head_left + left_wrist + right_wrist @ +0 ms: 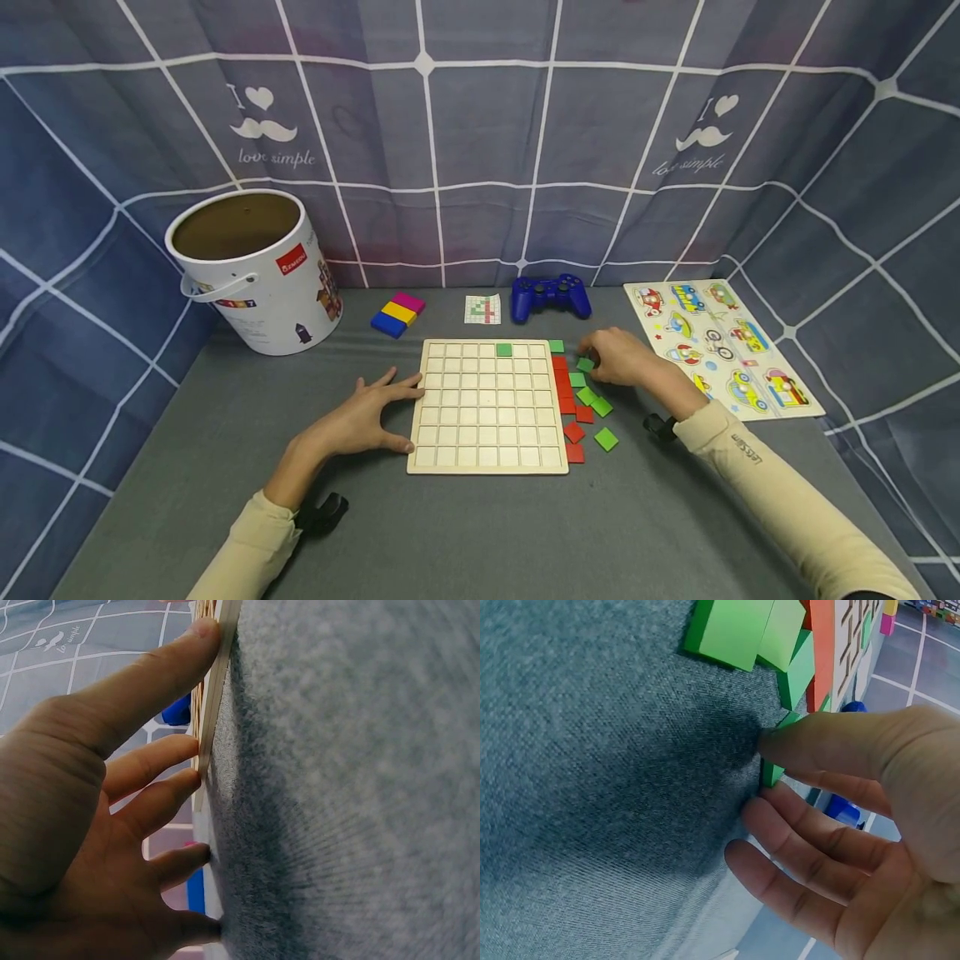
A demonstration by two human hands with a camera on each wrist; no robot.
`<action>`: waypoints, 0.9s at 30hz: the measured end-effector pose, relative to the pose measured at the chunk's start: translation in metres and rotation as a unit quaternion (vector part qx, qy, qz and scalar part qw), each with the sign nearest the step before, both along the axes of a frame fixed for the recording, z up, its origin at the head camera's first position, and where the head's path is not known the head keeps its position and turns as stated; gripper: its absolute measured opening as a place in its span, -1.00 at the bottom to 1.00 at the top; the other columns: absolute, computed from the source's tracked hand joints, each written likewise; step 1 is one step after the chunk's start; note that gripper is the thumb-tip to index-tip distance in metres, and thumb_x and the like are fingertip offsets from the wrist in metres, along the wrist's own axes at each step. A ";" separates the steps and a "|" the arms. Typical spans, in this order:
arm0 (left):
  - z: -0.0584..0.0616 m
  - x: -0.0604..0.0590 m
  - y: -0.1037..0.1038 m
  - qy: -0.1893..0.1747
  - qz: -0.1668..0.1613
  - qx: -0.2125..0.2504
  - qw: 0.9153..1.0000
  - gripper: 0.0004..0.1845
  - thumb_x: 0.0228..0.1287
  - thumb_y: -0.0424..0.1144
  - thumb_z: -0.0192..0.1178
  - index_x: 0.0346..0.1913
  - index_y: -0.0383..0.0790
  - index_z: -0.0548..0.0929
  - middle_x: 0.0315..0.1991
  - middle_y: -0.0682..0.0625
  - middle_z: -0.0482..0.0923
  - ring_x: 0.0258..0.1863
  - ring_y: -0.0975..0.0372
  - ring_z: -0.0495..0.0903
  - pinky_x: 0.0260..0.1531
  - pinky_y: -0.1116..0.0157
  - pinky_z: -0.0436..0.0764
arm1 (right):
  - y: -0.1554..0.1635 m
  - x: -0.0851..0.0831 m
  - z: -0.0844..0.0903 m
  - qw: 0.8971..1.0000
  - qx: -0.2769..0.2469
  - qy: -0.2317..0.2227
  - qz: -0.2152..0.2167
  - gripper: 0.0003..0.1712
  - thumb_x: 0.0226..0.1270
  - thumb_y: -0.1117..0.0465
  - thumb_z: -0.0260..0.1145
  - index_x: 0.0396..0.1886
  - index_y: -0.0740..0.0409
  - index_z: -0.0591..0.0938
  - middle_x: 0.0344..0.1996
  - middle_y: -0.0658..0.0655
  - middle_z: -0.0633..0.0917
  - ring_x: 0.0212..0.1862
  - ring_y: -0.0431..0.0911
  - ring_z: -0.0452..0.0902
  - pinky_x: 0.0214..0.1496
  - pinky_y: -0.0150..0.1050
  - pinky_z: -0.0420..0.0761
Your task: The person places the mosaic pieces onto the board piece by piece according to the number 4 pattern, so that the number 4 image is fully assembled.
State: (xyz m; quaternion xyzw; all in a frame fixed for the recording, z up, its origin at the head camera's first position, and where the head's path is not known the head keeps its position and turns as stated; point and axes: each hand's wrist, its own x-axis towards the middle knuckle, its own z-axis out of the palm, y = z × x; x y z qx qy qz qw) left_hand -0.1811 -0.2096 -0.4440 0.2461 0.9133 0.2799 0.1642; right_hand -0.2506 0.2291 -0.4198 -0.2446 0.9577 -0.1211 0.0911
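Note:
A pale wooden grid board (480,429) lies flat on the grey table, with one green square tile (504,350) in its top row. My left hand (363,421) rests beside the board's left edge, thumb and fingertips spread and touching the rim in the left wrist view. To the right of the board, my right hand (621,357) pinches a small green tile (772,771) at the table surface between thumb and fingers. Several loose green tiles (606,439) and red tiles (574,432) lie along the board's right side.
Behind the board are a small printed pattern card (482,309), a blue game controller (551,297) and pink, yellow and blue tiles (399,314). A white bucket (288,292) stands back left. A vehicle picture board (720,350) lies at right, beside my forearm.

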 end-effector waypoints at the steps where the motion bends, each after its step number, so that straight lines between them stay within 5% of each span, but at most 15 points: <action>1: 0.000 0.000 0.000 0.000 0.000 0.000 1.000 -0.09 -0.11 -0.04 0.63 0.39 -0.06 0.51 0.55 0.04 0.13 0.54 -0.18 -0.18 0.23 -0.47 -0.36 | 0.000 0.000 0.000 1.000 -0.001 0.002 0.000 -0.59 -0.01 0.36 0.51 -0.07 0.26 0.73 -0.39 0.10 0.70 -0.37 -0.09 0.56 -0.30 -0.08 0.59; 14: 0.002 0.001 0.000 -0.001 -0.008 0.009 1.000 -0.12 -0.09 -0.03 0.62 0.38 -0.07 0.51 0.56 0.04 0.12 0.55 -0.18 -0.18 0.23 -0.47 -0.37 | -0.002 -0.002 -0.010 0.997 -0.031 0.068 -0.028 -0.61 -0.03 0.35 0.43 -0.10 0.17 0.74 -0.35 0.09 0.66 -0.35 -0.06 0.52 -0.36 -0.08 0.53; 27: 0.001 0.001 -0.001 -0.004 -0.002 0.001 1.000 -0.11 -0.10 -0.03 0.62 0.39 -0.06 0.51 0.56 0.05 0.11 0.55 -0.17 -0.18 0.25 -0.46 -0.36 | -0.059 0.002 -0.006 0.990 -0.096 0.098 0.027 -0.60 0.00 0.45 0.32 -0.09 0.16 0.73 -0.23 0.11 0.65 -0.32 -0.06 0.50 -0.39 -0.17 0.51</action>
